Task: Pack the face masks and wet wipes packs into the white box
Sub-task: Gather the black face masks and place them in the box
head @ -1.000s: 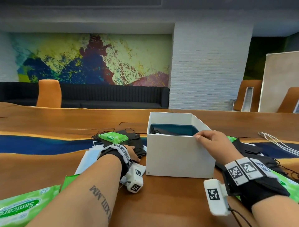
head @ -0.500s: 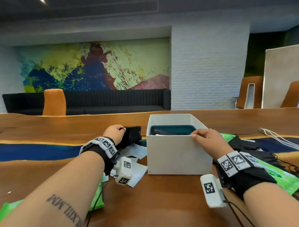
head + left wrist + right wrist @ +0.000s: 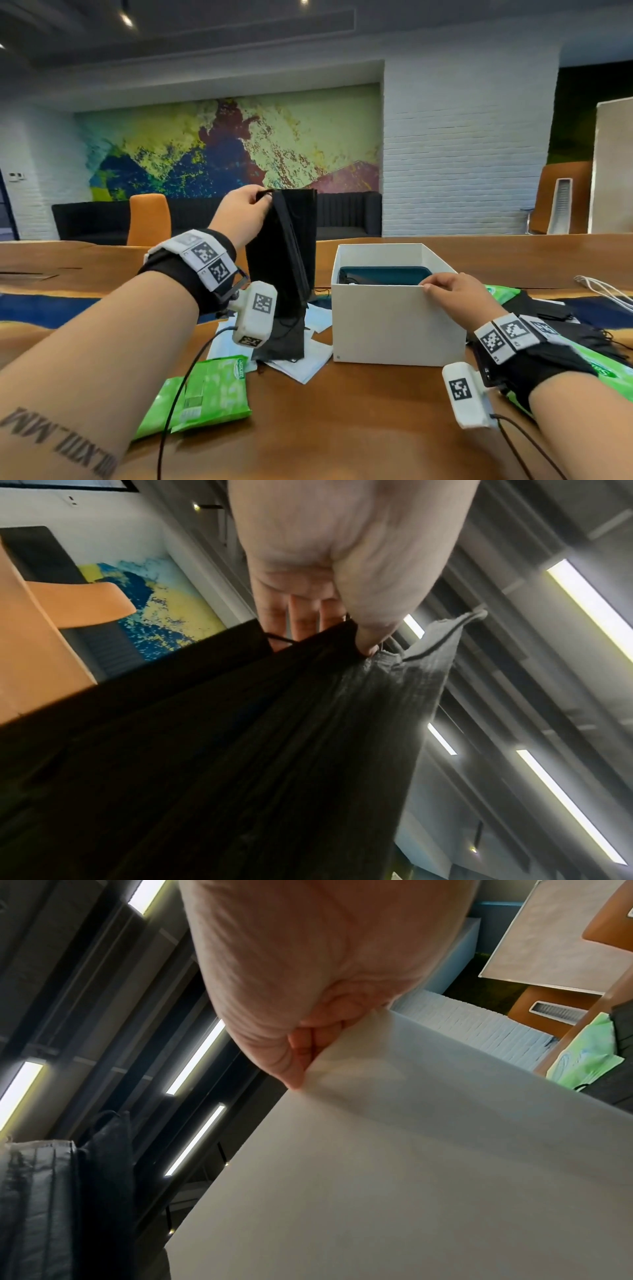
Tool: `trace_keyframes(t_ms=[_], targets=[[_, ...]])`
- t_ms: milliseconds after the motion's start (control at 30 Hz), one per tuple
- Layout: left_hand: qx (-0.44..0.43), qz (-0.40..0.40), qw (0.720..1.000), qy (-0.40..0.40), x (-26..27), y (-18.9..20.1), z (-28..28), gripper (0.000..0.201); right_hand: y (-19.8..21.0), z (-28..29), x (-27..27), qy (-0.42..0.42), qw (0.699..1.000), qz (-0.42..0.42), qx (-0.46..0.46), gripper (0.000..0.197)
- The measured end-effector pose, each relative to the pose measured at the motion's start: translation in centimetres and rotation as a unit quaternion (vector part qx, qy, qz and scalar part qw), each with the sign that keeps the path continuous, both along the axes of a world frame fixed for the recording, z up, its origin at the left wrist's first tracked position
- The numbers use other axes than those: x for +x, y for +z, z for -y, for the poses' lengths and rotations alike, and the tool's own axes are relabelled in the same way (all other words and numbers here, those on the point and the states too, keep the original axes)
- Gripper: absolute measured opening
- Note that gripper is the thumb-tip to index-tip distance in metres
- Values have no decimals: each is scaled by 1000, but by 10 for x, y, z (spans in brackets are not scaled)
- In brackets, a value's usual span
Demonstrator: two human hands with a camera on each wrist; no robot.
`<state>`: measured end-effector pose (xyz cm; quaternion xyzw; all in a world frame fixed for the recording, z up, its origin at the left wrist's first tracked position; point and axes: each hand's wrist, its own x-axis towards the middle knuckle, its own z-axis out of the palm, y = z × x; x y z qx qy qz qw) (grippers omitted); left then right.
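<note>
My left hand (image 3: 251, 205) is raised above the table, left of the white box (image 3: 394, 329), and pinches the top edge of a stack of black face masks (image 3: 284, 250) that hangs down from it. In the left wrist view the thumb and fingers of that left hand (image 3: 346, 620) clamp the black masks (image 3: 274, 750). My right hand (image 3: 445, 291) grips the box's near right rim, thumb outside, fingers over the edge (image 3: 308, 1042). A dark teal item (image 3: 383, 274) lies inside the box. Green wet wipes packs (image 3: 205, 394) lie near my left forearm.
More black masks (image 3: 284, 339) and white mask sleeves (image 3: 305, 359) lie on the wooden table (image 3: 342, 428) left of the box. Black masks (image 3: 548, 308) and green wipes packs (image 3: 599, 366) lie right of it. White cables (image 3: 606, 291) lie far right.
My left hand has risen from the table with the stack of black masks, which now hangs upright left of the box. My right hand has stayed on the box rim.
</note>
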<state>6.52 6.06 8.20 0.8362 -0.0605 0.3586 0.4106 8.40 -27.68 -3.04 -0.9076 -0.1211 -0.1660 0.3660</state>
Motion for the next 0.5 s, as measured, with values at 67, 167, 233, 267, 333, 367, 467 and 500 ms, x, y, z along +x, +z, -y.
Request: trace_keyframes(t_ms=[67,167,233,267,333,367,467,500], targets=[[5,-2,1000,0,-10,4,5,27,1,2,0,1,1000,-19,-10,18],[4,-25,1000,-9,-23,6,12,26,6,5,-4,21,998,-50,-16,13],[-5,-54,998,-23,-32,4,18,26,12,7,-12,47,997,-55,-3,19],[-8,-71,997,-32,-37,2,22,26,14,7,-17,56,997,-42,7,28],[12,-100,994,-40,-46,-1,31,25,21,3,-29,63,997,-4,38,47],[30,-113,992,-41,-52,-2,37,24,24,-1,-35,74,996,6,55,59],[64,-142,986,-63,-66,0,57,23,36,-19,-54,155,982,-27,107,89],[73,-148,984,-73,-70,2,63,23,39,-26,-60,184,975,-42,115,92]])
